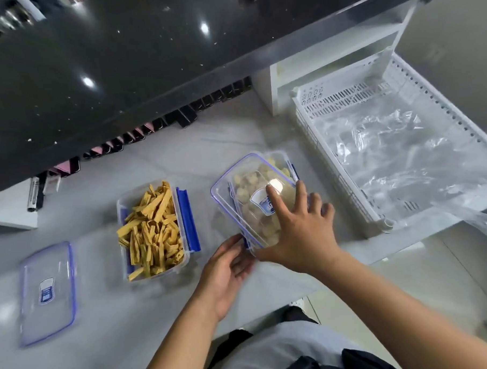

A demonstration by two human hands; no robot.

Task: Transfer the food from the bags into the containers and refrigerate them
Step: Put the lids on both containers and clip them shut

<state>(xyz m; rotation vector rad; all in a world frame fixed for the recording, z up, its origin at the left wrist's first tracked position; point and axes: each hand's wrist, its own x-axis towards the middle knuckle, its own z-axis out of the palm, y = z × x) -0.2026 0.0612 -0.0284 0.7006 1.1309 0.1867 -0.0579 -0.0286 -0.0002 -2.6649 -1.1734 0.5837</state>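
Observation:
A clear container [277,162] of pale round food pieces stands on the white counter, with a clear blue-rimmed lid [237,190] lying askew over it. My right hand [297,226] rests flat on that lid, fingers straight. My left hand [226,268] touches the container's near corner with relaxed fingers. To the left stands an uncovered container [152,230] full of yellow sticks, blue clips along its sides. Its spare lid [46,293] lies flat at the far left. Empty clear plastic bags [397,155] lie in the white basket.
A white perforated basket [330,97] sits at the right on a low shelf. A dark glossy counter [120,64] overhangs the back, with small dark items lined beneath it. Pens [35,193] lie at the left. The counter's front edge runs near my body.

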